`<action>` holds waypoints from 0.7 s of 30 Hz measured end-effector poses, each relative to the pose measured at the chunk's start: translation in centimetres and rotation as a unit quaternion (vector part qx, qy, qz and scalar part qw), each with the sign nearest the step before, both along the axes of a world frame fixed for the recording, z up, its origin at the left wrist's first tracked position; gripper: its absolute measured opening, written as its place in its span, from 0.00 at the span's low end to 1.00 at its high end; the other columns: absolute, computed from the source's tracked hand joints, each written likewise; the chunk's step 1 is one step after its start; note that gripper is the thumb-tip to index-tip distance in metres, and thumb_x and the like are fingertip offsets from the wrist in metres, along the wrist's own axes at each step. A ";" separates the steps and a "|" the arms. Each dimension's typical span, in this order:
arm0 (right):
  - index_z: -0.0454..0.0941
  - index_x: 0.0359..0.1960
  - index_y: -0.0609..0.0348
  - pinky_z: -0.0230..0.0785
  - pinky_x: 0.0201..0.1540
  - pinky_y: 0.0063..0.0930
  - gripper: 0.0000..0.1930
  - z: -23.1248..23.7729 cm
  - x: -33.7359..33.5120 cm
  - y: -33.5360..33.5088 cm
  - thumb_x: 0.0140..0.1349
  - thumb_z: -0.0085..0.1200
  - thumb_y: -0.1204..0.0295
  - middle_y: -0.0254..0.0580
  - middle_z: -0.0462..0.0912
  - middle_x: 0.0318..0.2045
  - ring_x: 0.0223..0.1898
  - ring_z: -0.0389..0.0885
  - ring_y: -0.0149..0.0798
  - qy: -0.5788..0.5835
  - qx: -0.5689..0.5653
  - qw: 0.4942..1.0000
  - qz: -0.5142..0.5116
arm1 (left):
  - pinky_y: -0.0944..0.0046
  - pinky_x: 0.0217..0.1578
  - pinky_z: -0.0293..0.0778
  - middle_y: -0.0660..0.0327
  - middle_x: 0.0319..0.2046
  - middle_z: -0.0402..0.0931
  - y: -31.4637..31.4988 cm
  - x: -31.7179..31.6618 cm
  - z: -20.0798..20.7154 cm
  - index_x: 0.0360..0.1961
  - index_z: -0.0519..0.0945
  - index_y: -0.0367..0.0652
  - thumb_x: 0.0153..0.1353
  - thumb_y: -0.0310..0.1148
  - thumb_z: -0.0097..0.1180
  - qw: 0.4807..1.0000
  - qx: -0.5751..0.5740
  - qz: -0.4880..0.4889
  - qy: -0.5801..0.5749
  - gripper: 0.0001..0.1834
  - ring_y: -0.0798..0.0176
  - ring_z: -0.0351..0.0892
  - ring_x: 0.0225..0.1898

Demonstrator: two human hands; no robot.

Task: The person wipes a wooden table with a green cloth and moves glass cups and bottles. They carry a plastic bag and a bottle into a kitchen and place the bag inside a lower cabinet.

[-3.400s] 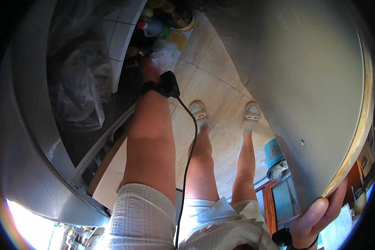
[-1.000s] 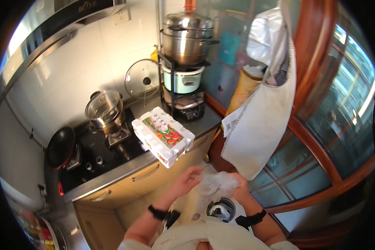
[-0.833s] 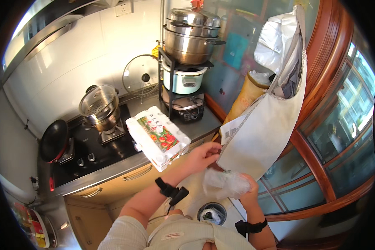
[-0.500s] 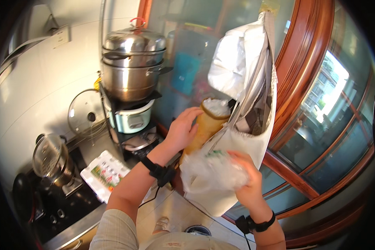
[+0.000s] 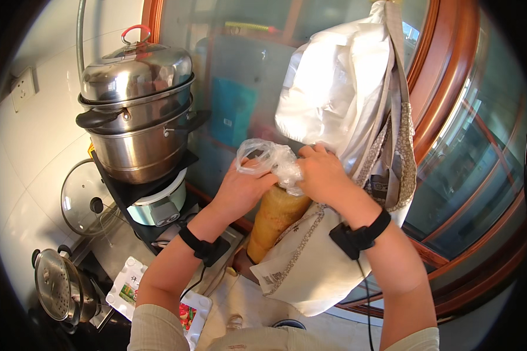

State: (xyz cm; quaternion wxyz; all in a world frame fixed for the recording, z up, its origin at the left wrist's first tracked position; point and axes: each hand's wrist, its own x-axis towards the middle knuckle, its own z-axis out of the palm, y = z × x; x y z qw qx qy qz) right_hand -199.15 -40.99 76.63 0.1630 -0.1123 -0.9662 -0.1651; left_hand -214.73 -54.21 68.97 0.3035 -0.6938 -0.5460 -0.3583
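Note:
A crumpled clear plastic bag [image 5: 284,167] bunches at the top opening of a tall yellow-brown tube-shaped holder [image 5: 278,219]. My left hand [image 5: 246,187] is closed on the left side of this bag, and a loop of the film stands up over its fingers. From the right, my right hand [image 5: 323,175] pinches the bag at the holder's rim; some of its fingertips are hidden behind the plastic. Just right of the holder hangs a white cloth bag [image 5: 328,272] with a patterned trim. White plastic bags [image 5: 334,82] hang above my right hand.
Stacked steel steamer pots [image 5: 140,134] stand on a black rack at left, above a pale green cooker [image 5: 158,202]. A glass lid [image 5: 88,196], a small pot [image 5: 64,286] and a white printed box [image 5: 123,286] sit lower left. Wood-framed glass doors [image 5: 451,76] rise behind and right.
My right hand has carried the clear plastic bag up from in front of the cloth bag to the holder's top. My left hand has closed on it there. The view has shifted closer.

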 end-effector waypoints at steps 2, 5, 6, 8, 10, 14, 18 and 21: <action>0.84 0.35 0.58 0.72 0.51 0.40 0.13 0.6 -0.2 0.6 0.48 0.66 0.67 0.40 0.78 0.41 0.49 0.74 0.48 -0.041 -0.020 0.999 -0.003 | 0.52 0.42 0.72 0.62 0.36 0.78 0.2 0.1 0.1 0.38 0.80 0.48 0.50 0.30 0.63 0.999 0.039 0.020 -0.027 0.12 0.50 0.77 0.43; 0.83 0.35 0.58 0.72 0.50 0.40 0.12 0.5 -1.0 1.3 0.48 0.65 0.68 0.42 0.78 0.40 0.47 0.76 0.49 -0.094 -0.057 0.994 0.003 | 0.54 0.41 0.72 0.63 0.34 0.78 0.9 -1.3 -0.4 0.35 0.79 0.48 0.48 0.32 0.65 0.995 -0.054 0.011 -0.081 0.11 0.53 0.77 0.42; 0.83 0.36 0.58 0.72 0.50 0.41 0.13 0.3 -1.3 1.6 0.48 0.64 0.68 0.43 0.77 0.39 0.45 0.77 0.50 -0.107 -0.074 0.991 0.011 | 0.54 0.41 0.72 0.63 0.34 0.78 0.9 -1.8 -0.5 0.35 0.79 0.48 0.48 0.32 0.65 0.995 -0.055 0.011 -0.086 0.11 0.53 0.77 0.42; 0.83 0.35 0.58 0.74 0.48 0.40 0.11 0.3 -1.6 1.7 0.49 0.63 0.69 0.43 0.79 0.39 0.45 0.79 0.50 -0.125 -0.060 0.990 0.013 | 0.56 0.40 0.72 0.62 0.31 0.77 0.7 -2.1 0.1 0.30 0.76 0.47 0.49 0.32 0.62 0.995 -0.092 -0.009 -0.046 0.08 0.55 0.77 0.40; 0.83 0.33 0.58 0.75 0.47 0.39 0.10 0.5 -1.2 1.5 0.50 0.62 0.69 0.44 0.81 0.39 0.44 0.81 0.49 -0.138 -0.044 0.989 0.012 | 0.57 0.39 0.71 0.62 0.29 0.75 0.5 -1.1 1.1 0.28 0.74 0.47 0.50 0.32 0.60 0.997 -0.071 -0.006 0.002 0.07 0.55 0.77 0.39; 0.85 0.30 0.54 0.77 0.42 0.36 0.05 -1.3 -3.5 1.1 0.51 0.59 0.70 0.41 0.85 0.35 0.41 0.84 0.46 -0.158 0.010 0.987 -0.032 | 0.59 0.39 0.71 0.64 0.27 0.72 0.3 -0.1 1.1 0.25 0.71 0.46 0.52 0.30 0.55 0.994 -0.004 0.002 0.108 0.05 0.56 0.75 0.36; 0.86 0.26 0.50 0.77 0.39 0.34 0.05 -2.7 -4.6 0.4 0.52 0.57 0.71 0.39 0.86 0.30 0.37 0.86 0.43 -0.117 0.020 0.991 -0.062 | 0.57 0.40 0.70 0.62 0.31 0.74 0.9 0.9 0.5 0.27 0.74 0.44 0.47 0.28 0.58 0.997 -0.002 -0.015 0.075 0.06 0.52 0.75 0.39; 0.84 0.30 0.56 0.76 0.43 0.37 0.07 -3.7 -3.4 2.6 0.52 0.59 0.69 0.46 0.85 0.35 0.43 0.83 0.48 -0.122 -0.044 0.992 -0.003 | 0.55 0.42 0.70 0.60 0.31 0.73 1.5 1.8 -0.3 0.27 0.73 0.43 0.46 0.24 0.59 0.997 0.036 -0.021 -0.066 0.07 0.50 0.75 0.39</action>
